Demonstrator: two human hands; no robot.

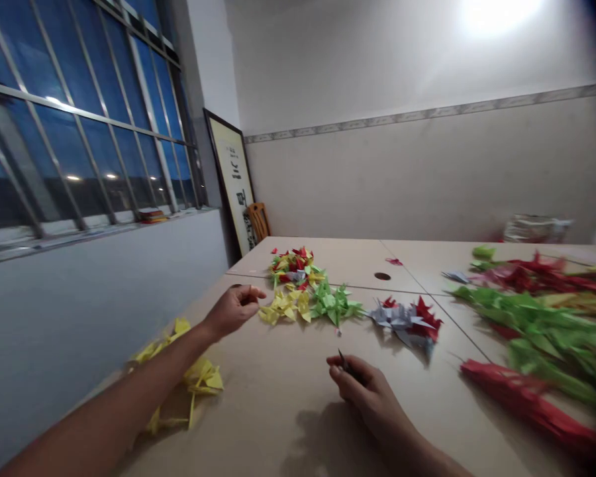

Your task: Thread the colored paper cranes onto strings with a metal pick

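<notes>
My left hand (236, 308) is stretched forward over the table, just left of a cluster of yellow folded-paper cranes (285, 306). Its fingers are partly extended and apart, and I see nothing in them. My right hand (365, 384) is closed around a small dark pointed tool (345, 363), whose tip sticks up past the fingers; the rest of it is hidden in the palm. Green paper cranes (334, 301) adjoin the yellow ones. Farther right lie grey paper cranes (400, 318) with red ones (426, 315). More yellow folded paper (203, 377) lies beneath my left forearm.
A mixed-colour heap of cranes (295, 265) lies farther back. Along the right side are bunches of green paper pieces (541, 324) and a long red bundle (526, 401). The table has a round hole (382, 276). A barred window (89, 119) is at left.
</notes>
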